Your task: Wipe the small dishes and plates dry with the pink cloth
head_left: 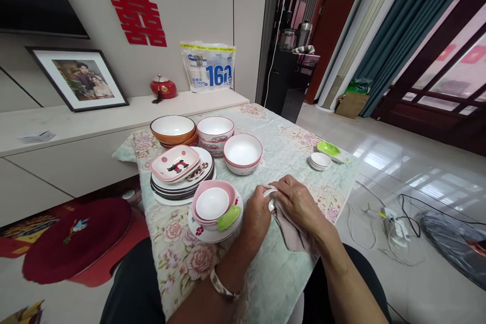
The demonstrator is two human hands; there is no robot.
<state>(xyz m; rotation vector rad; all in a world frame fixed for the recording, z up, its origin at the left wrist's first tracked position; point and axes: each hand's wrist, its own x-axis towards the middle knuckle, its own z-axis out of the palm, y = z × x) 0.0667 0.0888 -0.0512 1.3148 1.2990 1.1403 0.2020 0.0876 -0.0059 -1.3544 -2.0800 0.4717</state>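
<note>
My left hand [258,215] is closed on the edge of a small white dish [270,193], tilted up and mostly hidden by my fingers. On the dish's other side my right hand [299,201] grips a pinkish-beige cloth [291,237], pressed against the rim and hanging onto the table. Left of my hands, a small white bowl [212,203] sits in a pink dish with a green leaf-shaped part [229,218], stacked on a flowered plate [205,234]. To the right stand a stack of small white dishes [320,160] and a green leaf-shaped dish [328,149].
Red-rimmed bowls [243,151], orange-brown bowls [172,130] and a stack of plates topped by a pink square dish [175,163] occupy the table's far left. A flowered cloth [201,260] covers the table. Cables and a power strip [395,228] lie on the floor at right.
</note>
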